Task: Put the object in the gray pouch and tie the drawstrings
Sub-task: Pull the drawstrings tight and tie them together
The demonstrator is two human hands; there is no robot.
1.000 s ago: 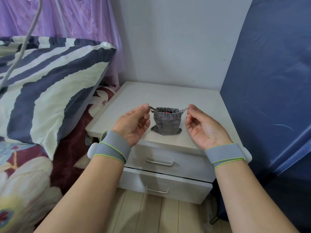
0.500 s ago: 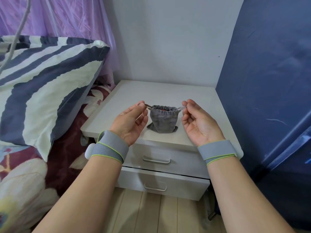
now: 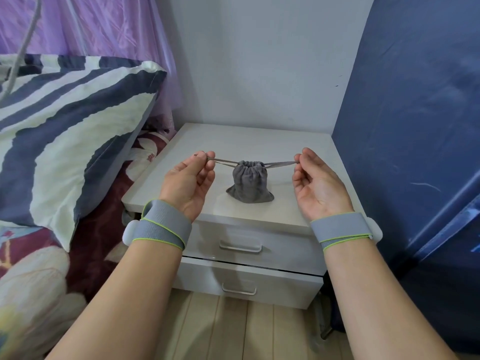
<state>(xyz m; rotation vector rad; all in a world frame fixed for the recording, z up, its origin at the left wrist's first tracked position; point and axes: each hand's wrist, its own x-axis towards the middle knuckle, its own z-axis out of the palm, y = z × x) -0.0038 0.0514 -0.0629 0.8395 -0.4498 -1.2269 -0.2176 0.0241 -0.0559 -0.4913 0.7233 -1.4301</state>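
Observation:
The gray pouch (image 3: 250,183) stands upright on the white nightstand (image 3: 254,141), its mouth gathered tight. Nothing of the object inside shows. Two gray drawstrings run out sideways from the mouth, both taut. My left hand (image 3: 191,181) pinches the left drawstring (image 3: 223,161) between thumb and fingers, well to the left of the pouch. My right hand (image 3: 318,187) pinches the right drawstring (image 3: 280,164), well to the right of the pouch. Both wrists wear gray bands.
The nightstand has two drawers (image 3: 241,246) with metal handles below its top. A bed with a striped pillow (image 3: 67,120) presses against its left side. A dark blue panel (image 3: 415,126) stands at its right. A white wall is behind, wooden floor below.
Both hands have moved apart, drawing the strings out to full length. The pouch mouth, open with something orange showing one second ago, is now cinched closed.

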